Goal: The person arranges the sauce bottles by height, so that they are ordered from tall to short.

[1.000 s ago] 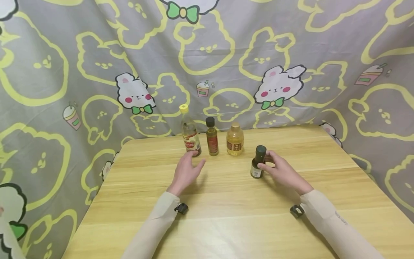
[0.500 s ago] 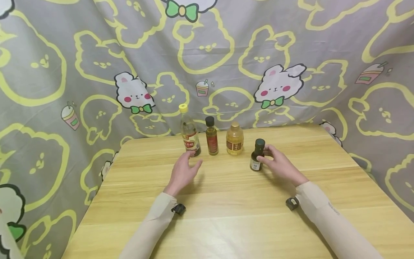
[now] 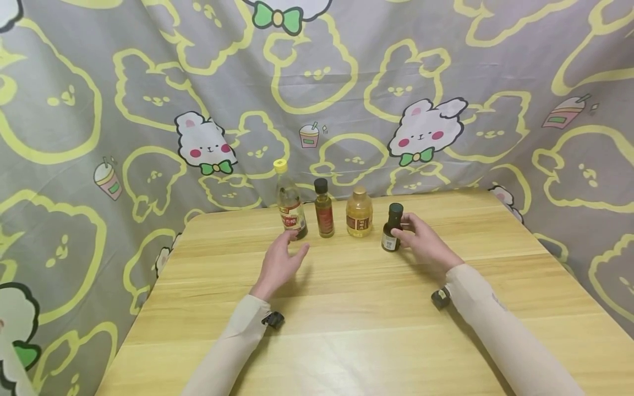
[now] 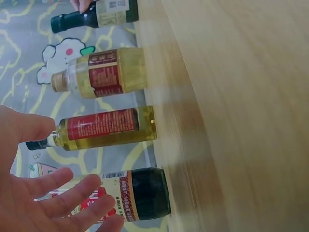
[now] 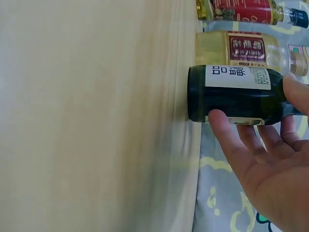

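Observation:
My right hand (image 3: 423, 240) holds a small dark glass sauce bottle (image 5: 236, 94) upright, thumb on one side and fingers on the other. Its base is at or very near the tabletop. My left hand (image 3: 279, 263) has its fingers spread in front of the yellow-capped bottle (image 3: 292, 212), which has a red and cream label and dark liquid low inside. Whether the fingertips touch it I cannot tell. Beside that one stand a slim black-capped oil bottle (image 3: 324, 212) with a red label and a rounder bottle of pale yellow liquid (image 3: 359, 213).
The bottles form a row toward the back of a wooden table (image 3: 337, 341). Behind it hangs a grey curtain (image 3: 342, 77) with yellow outlines and white cartoon animals. A small black camera sits at each wrist.
My right hand has moved the dark bottle away from me, up to the right end of the row. The left hand has barely moved.

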{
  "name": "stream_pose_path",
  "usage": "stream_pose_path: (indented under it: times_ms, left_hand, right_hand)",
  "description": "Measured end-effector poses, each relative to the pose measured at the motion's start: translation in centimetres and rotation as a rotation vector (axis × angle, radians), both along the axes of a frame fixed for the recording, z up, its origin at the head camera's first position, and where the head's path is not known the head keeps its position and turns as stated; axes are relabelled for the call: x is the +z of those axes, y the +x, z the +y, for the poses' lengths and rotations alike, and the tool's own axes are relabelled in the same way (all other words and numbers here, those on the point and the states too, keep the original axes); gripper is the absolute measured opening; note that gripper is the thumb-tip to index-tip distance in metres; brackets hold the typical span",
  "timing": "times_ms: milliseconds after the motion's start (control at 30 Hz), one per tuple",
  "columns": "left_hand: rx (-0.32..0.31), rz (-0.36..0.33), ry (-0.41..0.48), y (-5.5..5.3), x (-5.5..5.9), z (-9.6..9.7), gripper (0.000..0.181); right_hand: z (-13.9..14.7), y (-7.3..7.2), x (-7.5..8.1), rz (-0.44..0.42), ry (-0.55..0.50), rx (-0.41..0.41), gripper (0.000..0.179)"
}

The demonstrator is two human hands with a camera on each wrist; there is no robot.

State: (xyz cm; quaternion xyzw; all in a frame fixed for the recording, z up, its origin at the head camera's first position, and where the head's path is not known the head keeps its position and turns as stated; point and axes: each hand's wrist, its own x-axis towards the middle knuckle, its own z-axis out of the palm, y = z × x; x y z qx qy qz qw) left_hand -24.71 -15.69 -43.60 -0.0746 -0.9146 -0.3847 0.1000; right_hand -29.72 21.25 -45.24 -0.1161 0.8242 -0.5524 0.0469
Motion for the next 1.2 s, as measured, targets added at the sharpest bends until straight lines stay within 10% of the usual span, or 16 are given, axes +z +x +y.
stream_pose_path:
  times_ms: [1200]
  left_hand:
    - [0.015,0.021,0.029,-0.2,0.5,-0.9,0.053]
  right_hand:
    - [0.2,-4.4,-0.1,-0.086,-0.160,-0.027,0.055]
